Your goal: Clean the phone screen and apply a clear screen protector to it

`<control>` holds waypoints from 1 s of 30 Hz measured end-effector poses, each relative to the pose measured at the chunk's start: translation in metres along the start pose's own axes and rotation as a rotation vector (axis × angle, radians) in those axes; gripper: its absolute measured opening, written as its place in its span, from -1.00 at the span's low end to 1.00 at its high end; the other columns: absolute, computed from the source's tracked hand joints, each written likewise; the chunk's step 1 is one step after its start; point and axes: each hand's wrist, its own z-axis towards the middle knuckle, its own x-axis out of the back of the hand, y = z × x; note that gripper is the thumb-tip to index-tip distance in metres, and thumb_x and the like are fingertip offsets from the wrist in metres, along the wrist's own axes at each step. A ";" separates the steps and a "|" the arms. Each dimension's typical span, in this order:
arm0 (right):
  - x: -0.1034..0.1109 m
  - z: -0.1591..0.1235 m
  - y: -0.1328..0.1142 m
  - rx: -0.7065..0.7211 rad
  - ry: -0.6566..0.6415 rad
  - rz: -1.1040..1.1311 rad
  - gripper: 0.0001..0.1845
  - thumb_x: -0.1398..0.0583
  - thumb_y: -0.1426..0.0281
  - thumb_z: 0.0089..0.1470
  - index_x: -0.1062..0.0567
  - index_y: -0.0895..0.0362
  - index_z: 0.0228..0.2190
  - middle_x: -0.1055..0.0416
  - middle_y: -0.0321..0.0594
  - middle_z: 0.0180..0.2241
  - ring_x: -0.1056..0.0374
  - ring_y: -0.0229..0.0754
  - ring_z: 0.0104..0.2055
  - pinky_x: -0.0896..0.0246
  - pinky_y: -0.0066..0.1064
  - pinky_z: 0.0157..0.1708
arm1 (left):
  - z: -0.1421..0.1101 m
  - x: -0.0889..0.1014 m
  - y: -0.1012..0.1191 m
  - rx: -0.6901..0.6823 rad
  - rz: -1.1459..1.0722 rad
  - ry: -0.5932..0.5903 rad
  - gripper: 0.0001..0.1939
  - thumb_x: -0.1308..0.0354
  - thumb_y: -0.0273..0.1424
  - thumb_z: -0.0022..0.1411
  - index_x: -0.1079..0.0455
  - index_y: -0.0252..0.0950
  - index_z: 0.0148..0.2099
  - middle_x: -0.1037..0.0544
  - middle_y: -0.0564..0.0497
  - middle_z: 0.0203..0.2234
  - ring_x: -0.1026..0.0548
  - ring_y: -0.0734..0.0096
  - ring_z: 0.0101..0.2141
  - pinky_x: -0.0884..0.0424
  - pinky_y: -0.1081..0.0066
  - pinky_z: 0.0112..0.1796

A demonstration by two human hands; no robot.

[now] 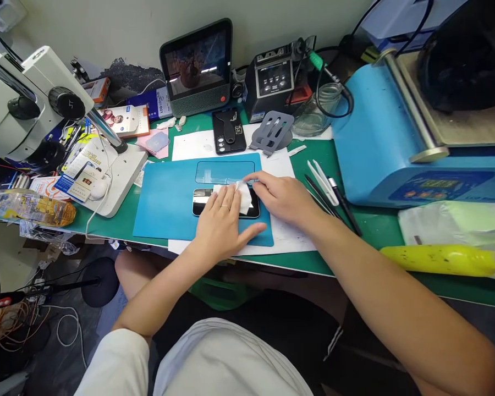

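Note:
A phone (198, 207) with a dark, shiny screen lies flat on the blue mat (160, 201). My left hand (223, 223) rests flat over it, fingers stretched out on a white wipe (245, 201) and thumb spread to the side. At the phone's upper right edge is my right hand (282, 198), its index finger and thumb reaching forward, apart, beside the wipe. The contact under those fingertips is hard to make out. Just beyond the phone lies a clear, dark-edged screen glass (225, 169).
Tweezers (322, 181) and a black pen (344, 206) lie right of the mat. Behind stand a black phone (229, 131), a grey stand (272, 133), a soldering station (269, 82) and a smart display (198, 66). A microscope (45, 110) is left, a blue machine (367, 154) right.

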 end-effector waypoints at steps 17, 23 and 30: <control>0.005 0.001 -0.003 0.015 -0.018 0.032 -0.47 0.05 0.29 0.35 -0.38 0.08 0.25 -0.66 -0.15 -0.34 -0.55 0.09 -0.31 -0.18 -0.26 -0.39 | -0.047 0.013 -0.015 0.038 0.048 -0.009 -0.14 0.17 0.11 0.52 -0.03 -0.48 0.52 -0.07 -0.29 0.49 -0.05 -0.05 0.49 -0.13 -0.06 0.41; 0.007 0.001 -0.004 -0.007 -0.024 0.037 -0.46 0.06 0.30 0.33 -0.41 0.07 0.24 -0.66 -0.14 -0.33 -0.55 0.10 -0.30 -0.19 -0.25 -0.38 | -0.033 0.015 -0.027 0.074 0.063 -0.036 -0.15 0.26 0.11 0.54 -0.07 -0.49 0.51 -0.08 -0.27 0.49 -0.07 -0.02 0.48 -0.06 -0.06 0.44; 0.006 0.000 -0.003 0.010 -0.025 0.067 -0.43 0.07 0.28 0.34 -0.35 0.10 0.28 -0.64 -0.16 -0.39 -0.51 0.07 -0.39 -0.17 -0.25 -0.43 | -0.057 0.011 -0.029 0.182 0.104 0.041 -0.20 0.26 0.03 0.57 -0.05 -0.56 0.51 -0.10 -0.37 0.47 -0.03 -0.06 0.49 -0.15 -0.06 0.41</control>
